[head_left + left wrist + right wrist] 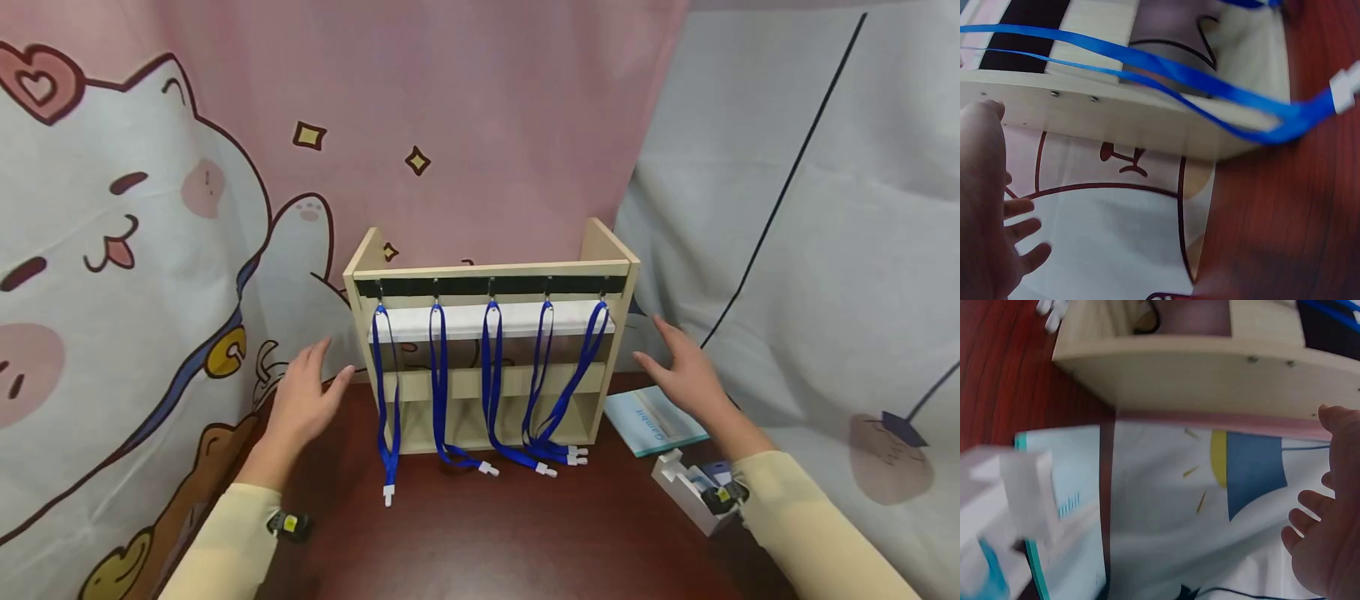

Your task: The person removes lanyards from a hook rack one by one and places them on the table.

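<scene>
My left hand [298, 407] and right hand [690, 379], empty and loose, might topple the wooden lanyard rack [465, 383] between them by pushing unevenly.

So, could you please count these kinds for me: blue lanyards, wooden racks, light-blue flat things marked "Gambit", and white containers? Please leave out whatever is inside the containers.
Blue lanyards: 5
Wooden rack: 1
Light-blue flat thing marked "Gambit": 1
White container: 1
Total: 8
</scene>
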A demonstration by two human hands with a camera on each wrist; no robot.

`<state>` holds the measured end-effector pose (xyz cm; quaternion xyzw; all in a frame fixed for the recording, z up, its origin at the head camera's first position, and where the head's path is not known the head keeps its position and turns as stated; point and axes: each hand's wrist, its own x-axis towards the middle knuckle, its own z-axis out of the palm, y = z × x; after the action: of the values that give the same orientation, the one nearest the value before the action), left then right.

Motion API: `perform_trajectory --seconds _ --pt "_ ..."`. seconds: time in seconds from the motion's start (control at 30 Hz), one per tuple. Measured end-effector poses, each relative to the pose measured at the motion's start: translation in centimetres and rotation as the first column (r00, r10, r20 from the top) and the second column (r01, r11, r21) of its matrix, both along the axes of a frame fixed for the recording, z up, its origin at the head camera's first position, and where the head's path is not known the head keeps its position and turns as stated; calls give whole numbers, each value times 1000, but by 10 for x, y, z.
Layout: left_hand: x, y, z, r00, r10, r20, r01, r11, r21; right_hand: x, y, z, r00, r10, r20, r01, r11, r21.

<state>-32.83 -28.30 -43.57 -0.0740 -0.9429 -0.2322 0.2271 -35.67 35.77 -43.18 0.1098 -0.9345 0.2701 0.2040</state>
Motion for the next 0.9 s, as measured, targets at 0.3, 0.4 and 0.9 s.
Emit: perform_trajectory --seconds 0.3,0.4,0.9 --pt "4 7 -2 988 -154 -30 156 938 308 12 -21 5 999 37 5 -34 963 -268" --pt "4 11 -3 981 -180 -72 194 912 362 15 -24 7 999 42 -10 -43 948 -316" --pt "11 24 7 973 -155 -171 216 874 436 26 -41 28 990 43 -133 -91 923 -375"
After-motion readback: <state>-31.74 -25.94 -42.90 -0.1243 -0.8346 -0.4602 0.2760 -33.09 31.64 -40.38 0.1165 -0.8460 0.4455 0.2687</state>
